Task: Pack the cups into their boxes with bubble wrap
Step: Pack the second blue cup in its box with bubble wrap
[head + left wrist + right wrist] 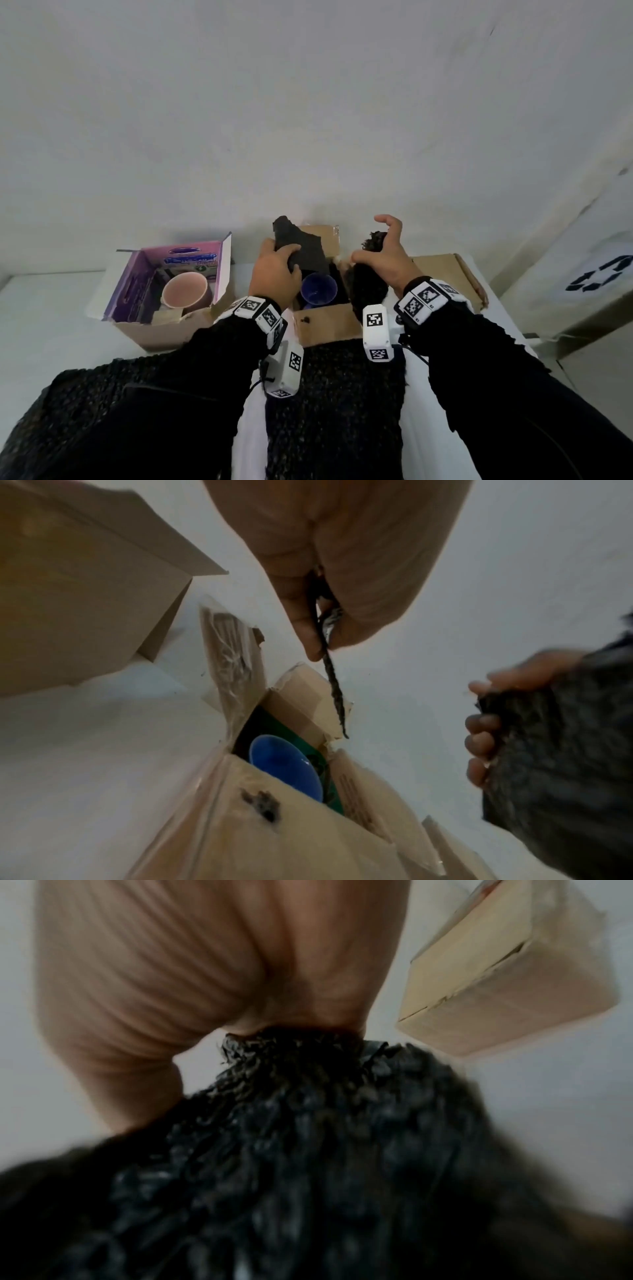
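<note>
A blue cup stands inside the open brown box in the middle. My left hand pinches a flat black sheet of bubble wrap above the box's far side. My right hand grips a bunched piece of black bubble wrap just right of the box opening. I cannot tell whether the two pieces are joined. A pink cup sits in the purple-lined box at the left.
A shut brown cardboard box lies at the right of the white table. A large box with a recycling mark stands beyond the table's right edge. A white wall rises right behind the boxes.
</note>
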